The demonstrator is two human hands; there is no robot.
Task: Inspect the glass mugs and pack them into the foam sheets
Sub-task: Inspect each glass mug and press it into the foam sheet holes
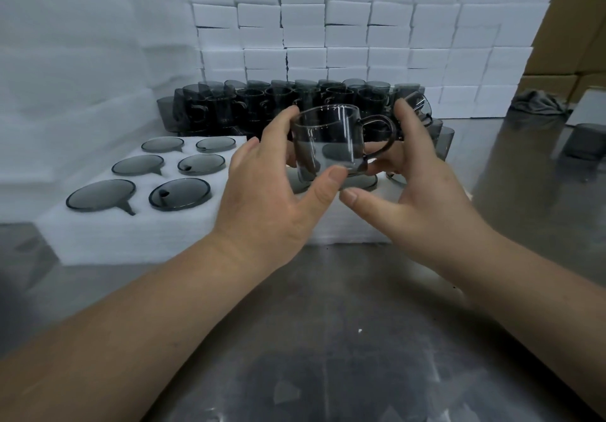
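I hold one smoky grey glass mug (328, 141) upright above the white foam sheet (137, 234), its handle pointing right. My left hand (278, 188) grips the mug's left side, thumb at its base and fingers behind the rim. My right hand (416, 188) holds it from the right, fingers curled around the handle side, thumb under the base. Several mugs (178, 193) sit upside down in the foam sheet's holes at left. A crowd of loose mugs (249, 106) stands stacked behind the sheet.
A wall of stacked white foam blocks (360, 27) rises at the back. Loose white foam wrap (75, 60) fills the left. Cardboard boxes (574, 44) and a grey cloth (537, 103) are at right. One mug (587, 141) stands apart on the steel table (328, 339).
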